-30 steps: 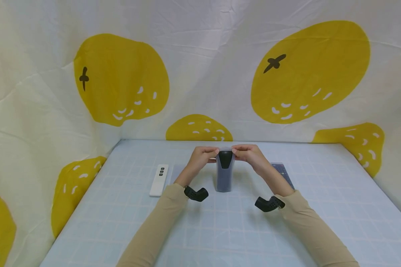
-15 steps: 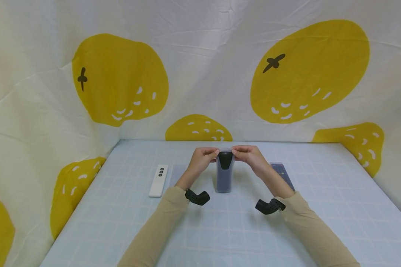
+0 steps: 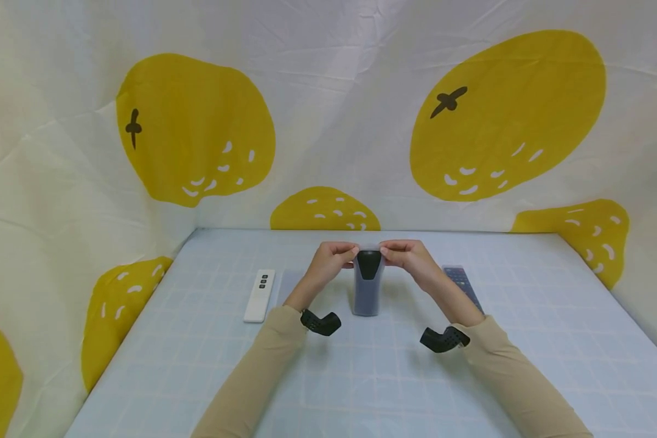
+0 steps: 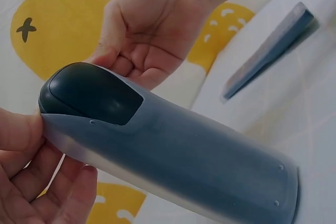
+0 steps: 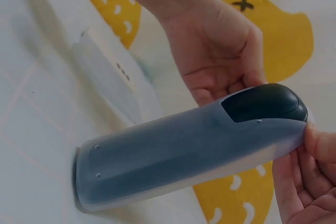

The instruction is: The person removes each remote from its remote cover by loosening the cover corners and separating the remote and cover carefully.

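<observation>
A dark remote control (image 3: pixel 369 264) stands on end on the table, inside a translucent silicone cover (image 3: pixel 366 298). Its rounded black end (image 4: pixel 94 94) shows through the cover's opening; the cover wraps the rest. My left hand (image 3: pixel 325 260) pinches the cover's upper left edge between thumb and fingers. On the opposite side, my right hand (image 3: pixel 410 258) pinches the upper right edge. The right wrist view shows the cover's lower end (image 5: pixel 86 177) against the table, with small bumps on its face. The remote's button side is turned away.
A white remote (image 3: pixel 260 296) with several dark buttons lies to the left, beside a faint translucent flat piece (image 3: pixel 289 286). Behind my right forearm lies another dark remote (image 3: pixel 462 286), partly hidden. A white curtain with yellow fruit prints (image 3: pixel 197 128) borders the table (image 3: pixel 356 377).
The remote's black end sits slightly lower relative to the cover's upper edge. Both hands keep their pinch and have barely moved; the left fingers have drawn a little closer together.
</observation>
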Demonstrator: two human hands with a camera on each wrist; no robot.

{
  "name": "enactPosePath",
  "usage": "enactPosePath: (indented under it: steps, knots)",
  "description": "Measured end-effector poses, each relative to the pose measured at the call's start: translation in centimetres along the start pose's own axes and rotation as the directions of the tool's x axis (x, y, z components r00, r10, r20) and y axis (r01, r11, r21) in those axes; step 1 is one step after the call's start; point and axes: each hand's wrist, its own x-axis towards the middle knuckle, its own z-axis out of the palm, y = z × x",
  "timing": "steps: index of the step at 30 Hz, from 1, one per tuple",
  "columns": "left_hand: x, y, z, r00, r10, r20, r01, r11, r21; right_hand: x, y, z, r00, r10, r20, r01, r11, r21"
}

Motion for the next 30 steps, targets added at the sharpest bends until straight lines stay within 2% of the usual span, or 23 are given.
enactPosePath:
  steps: [10, 17, 23, 26, 30]
  knots:
    - [0.2, -0.2, -0.2, 0.999, -0.008, 0.042, 0.007, 1.0, 0.012, -0.2, 0.2, 0.1, 1.0, -0.001, 0.024, 0.001, 1.0, 0.015]
    - [0.1, -0.2, -0.1, 0.999, -0.021, 0.043, 0.021, 1.0, -0.005, -0.3, 0.5, 0.3, 0.999, -0.037, 0.025, 0.037, 0.999, 0.007]
    - [0.0, -0.7, 0.2, 0.999, 0.021, 0.034, -0.022, 1.0, 0.015, -0.6, 0.8, 0.5, 0.998, -0.065, 0.024, 0.065, 0.998, -0.006]
    - [-0.2, -1.2, 0.4, 0.999, 0.045, 0.014, -0.045, 0.999, -0.023, -0.7, 1.1, 0.5, 0.998, -0.062, 0.012, 0.062, 0.998, 0.001]
    - [-0.5, -2.1, 0.5, 0.998, 0.068, 0.012, -0.066, 0.991, -0.116, -0.9, 1.7, 0.2, 1.0, -0.03, 0.009, 0.03, 0.999, 0.025]
